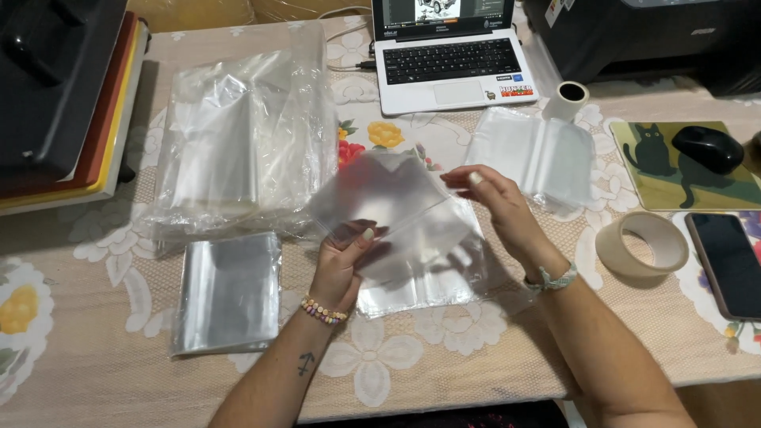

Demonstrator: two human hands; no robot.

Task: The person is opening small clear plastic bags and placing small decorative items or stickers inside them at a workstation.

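My left hand point(342, 257) grips a clear plastic bag point(380, 194), blurred by motion, above the table. My right hand point(495, 202) pinches the bag's right upper edge with fingertips. Under the hands lies a flat stack of clear bags point(428, 281). A beaded bracelet is on my left wrist, a watch on my right.
A big crumpled pack of clear bags point(238, 135) lies at the left, a smaller stack point(228, 293) below it, another stack point(529, 154) at the right. A laptop point(452, 59), small white roll point(567, 99), tape roll point(642, 244), phone point(728, 265), mouse point(707, 148) and a heat press point(55, 87) surround the floral tablecloth point(95, 349).
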